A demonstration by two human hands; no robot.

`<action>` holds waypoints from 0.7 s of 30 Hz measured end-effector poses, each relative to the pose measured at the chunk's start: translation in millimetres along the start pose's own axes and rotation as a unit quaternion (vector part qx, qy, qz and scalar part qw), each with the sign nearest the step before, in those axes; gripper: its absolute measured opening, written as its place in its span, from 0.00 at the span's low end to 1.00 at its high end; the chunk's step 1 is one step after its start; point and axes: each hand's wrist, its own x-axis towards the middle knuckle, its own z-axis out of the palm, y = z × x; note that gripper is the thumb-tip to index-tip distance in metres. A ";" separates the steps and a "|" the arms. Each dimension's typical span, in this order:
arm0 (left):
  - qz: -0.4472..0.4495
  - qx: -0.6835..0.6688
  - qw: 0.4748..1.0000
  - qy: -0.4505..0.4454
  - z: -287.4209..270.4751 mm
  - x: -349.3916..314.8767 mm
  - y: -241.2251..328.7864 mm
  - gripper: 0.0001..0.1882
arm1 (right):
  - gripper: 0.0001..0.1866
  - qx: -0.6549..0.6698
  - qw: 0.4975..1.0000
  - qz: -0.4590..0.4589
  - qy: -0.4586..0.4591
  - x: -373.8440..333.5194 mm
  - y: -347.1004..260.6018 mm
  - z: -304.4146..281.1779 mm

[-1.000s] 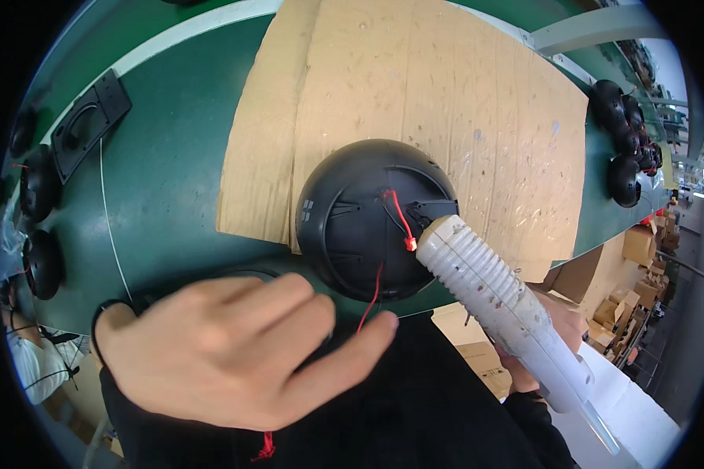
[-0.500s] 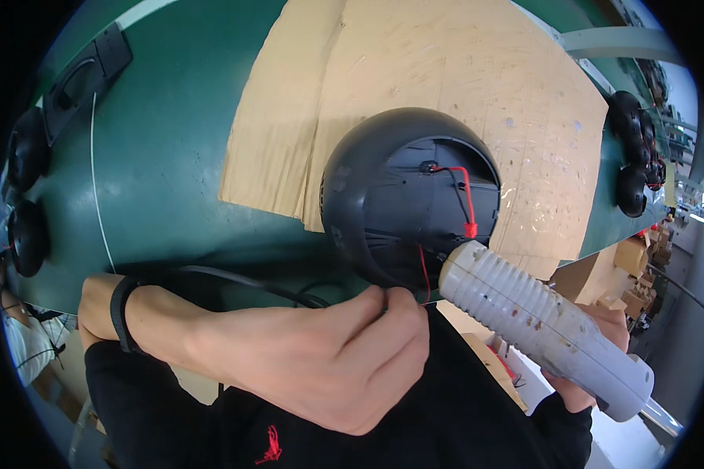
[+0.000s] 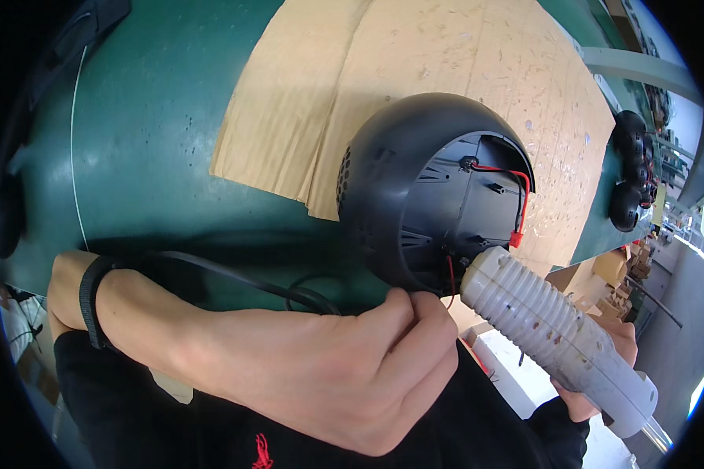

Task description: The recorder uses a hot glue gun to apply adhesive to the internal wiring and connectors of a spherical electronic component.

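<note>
A round black plastic housing (image 3: pixel 379 195) rests on cardboard, its open side turned toward me. Inside, a red and black wire pair ends in a small red plug (image 3: pixel 516 239). A thin red wire (image 3: pixel 451 277) hangs over the near rim. Beside that wire and the rim, my left hand (image 3: pixel 368 367) is closed in a pinch; what is between its fingertips is hidden. My right hand (image 3: pixel 618 340), mostly covered, is wrapped round a whitish hot glue gun (image 3: pixel 559 336) with a clear stick at its back. The gun's ribbed front end points at the housing's lower rim.
The cardboard sheet (image 3: pixel 289 141) lies on a green tabletop (image 3: pixel 149 180). A black cable (image 3: pixel 227 273) loops along the near edge behind my left forearm. More round black parts (image 3: pixel 626 205) stand at the far right. Cartons (image 3: pixel 612 270) sit beyond the table on the right.
The view has shifted, and the housing, both hands and the glue gun appear slightly farther right. More of the housing's inside shows. Both hands keep their closed grips.
</note>
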 end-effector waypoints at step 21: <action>-0.156 -0.127 0.980 0.003 -66.1 25.0 -36.1 0.13 | 0.25 -0.022 0.988 -0.028 -0.152 12.2 10.7 -28.2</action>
